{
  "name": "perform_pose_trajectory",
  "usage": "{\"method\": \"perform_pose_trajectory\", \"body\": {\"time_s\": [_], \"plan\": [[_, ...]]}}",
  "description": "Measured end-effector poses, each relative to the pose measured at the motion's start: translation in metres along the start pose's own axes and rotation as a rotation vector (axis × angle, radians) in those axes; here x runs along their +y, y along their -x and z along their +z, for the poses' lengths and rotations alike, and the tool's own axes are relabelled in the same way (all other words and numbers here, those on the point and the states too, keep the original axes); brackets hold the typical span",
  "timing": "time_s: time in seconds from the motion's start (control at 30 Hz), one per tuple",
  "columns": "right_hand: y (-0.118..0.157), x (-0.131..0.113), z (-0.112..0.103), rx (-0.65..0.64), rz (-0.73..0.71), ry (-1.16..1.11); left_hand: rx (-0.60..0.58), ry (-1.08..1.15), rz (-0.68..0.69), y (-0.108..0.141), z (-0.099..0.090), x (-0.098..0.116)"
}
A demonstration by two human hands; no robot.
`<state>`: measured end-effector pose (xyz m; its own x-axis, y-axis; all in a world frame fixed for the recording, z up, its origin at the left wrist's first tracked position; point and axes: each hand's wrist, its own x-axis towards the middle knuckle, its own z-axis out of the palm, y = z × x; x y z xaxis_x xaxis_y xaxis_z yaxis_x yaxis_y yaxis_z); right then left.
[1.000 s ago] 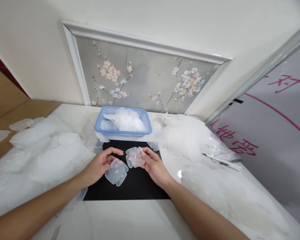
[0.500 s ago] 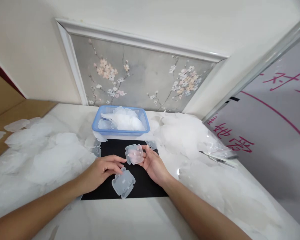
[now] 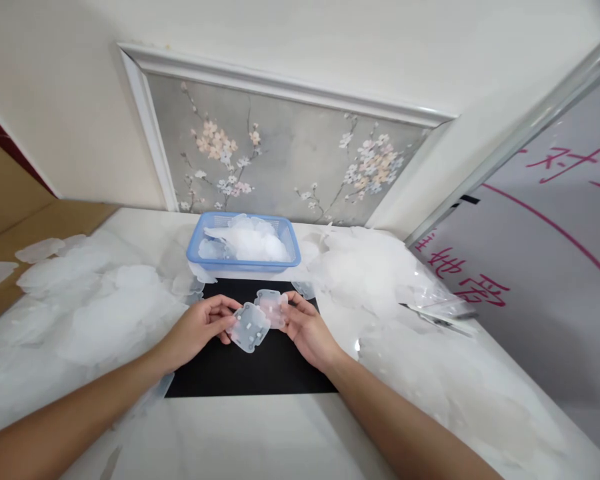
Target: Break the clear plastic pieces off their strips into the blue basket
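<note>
Two translucent plastic pieces with notched, lobed edges are held up over a black mat [image 3: 250,377]. My left hand [image 3: 205,330] pinches the nearer plastic piece [image 3: 251,328] at its left edge; small pale rectangular bits and round spots show on it. Behind and to the right, my right hand [image 3: 305,330] grips the other plastic piece [image 3: 270,303] by its right edge. The nearer piece overlaps the lower left of the farther one; whether they touch I cannot tell.
A blue basket [image 3: 243,267] holding similar translucent pieces stands beyond the mat, against the wall. Heaps of such pieces [image 3: 115,313] spread at left, and another heap [image 3: 365,267] at right beside a clear plastic bag [image 3: 443,297]. A whiteboard [image 3: 545,280] leans at right.
My left hand has picked up the plastic piece that lay on the mat and raised it in front of the other. My right hand keeps its piece in nearly the same place.
</note>
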<state>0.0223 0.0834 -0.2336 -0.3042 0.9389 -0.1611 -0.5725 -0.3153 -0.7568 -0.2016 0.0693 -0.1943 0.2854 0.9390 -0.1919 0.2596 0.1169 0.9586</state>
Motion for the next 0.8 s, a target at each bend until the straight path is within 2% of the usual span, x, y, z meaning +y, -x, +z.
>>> {"method": "perform_pose_trajectory", "body": {"time_s": [0.27,0.4,0.5,0.57,0.63,0.7,0.8], "plan": [[0.000,-0.001,0.000,0.007,0.010,0.048,-0.012,0.039,0.033,-0.001,0.000,0.003],[0.004,0.003,0.005,-0.073,-0.024,0.249,-0.037,-0.046,0.087,0.002,0.006,-0.001],[0.008,0.008,0.009,-0.137,-0.055,0.424,0.025,-0.317,0.243,0.004,0.004,0.003],[0.011,0.011,0.011,-0.150,-0.069,0.496,0.166,-0.626,0.389,0.003,-0.007,0.008],[0.013,0.013,0.012,-0.143,-0.084,0.533,0.317,-0.940,0.470,0.001,-0.024,0.013],[0.012,0.013,0.014,-0.104,-0.116,0.550,0.371,-1.138,0.457,-0.003,-0.043,0.015],[-0.002,0.001,0.023,-0.007,-0.220,0.580,0.350,-1.135,0.408,-0.008,-0.063,0.010]]}}
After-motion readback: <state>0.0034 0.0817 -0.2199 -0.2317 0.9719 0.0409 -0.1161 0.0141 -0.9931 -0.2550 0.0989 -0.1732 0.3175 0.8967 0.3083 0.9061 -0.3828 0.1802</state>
